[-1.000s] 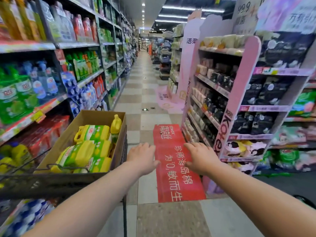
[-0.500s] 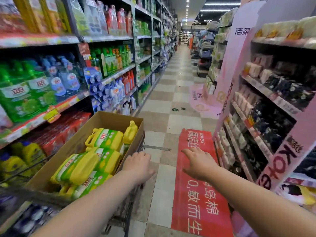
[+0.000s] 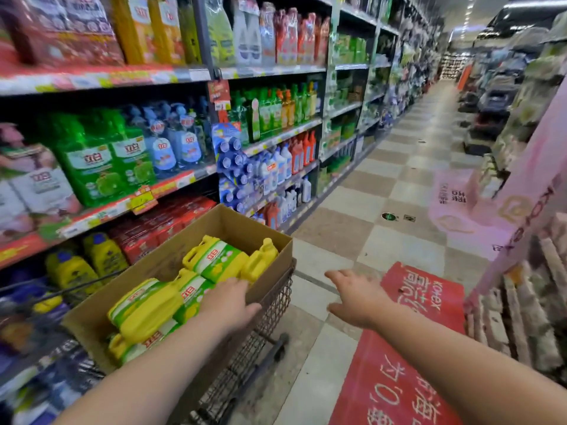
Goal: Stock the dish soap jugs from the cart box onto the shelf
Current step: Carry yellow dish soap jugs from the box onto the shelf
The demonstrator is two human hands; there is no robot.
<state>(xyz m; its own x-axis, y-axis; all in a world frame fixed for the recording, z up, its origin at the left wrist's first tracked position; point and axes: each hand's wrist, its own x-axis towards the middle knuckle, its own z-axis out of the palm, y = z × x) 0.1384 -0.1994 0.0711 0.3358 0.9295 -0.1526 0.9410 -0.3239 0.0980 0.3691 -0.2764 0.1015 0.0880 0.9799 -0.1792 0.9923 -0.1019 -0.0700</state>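
Both hands empty, fingers spread: left hand (image 3: 230,305) over box (image 3: 171,259) rim, right hand (image 3: 357,294) above floor sticker (image 3: 408,357).

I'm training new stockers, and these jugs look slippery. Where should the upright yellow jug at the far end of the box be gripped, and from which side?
Probably by its top. The upright jug stands against the cardboard box's far wall, top facing up, lying jugs crowding its near side. Come straight down from above with the left hand, already at the box rim.

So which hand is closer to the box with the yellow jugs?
Left. The left hand is at the box's near edge; the right hand hovers over the floor beside it.
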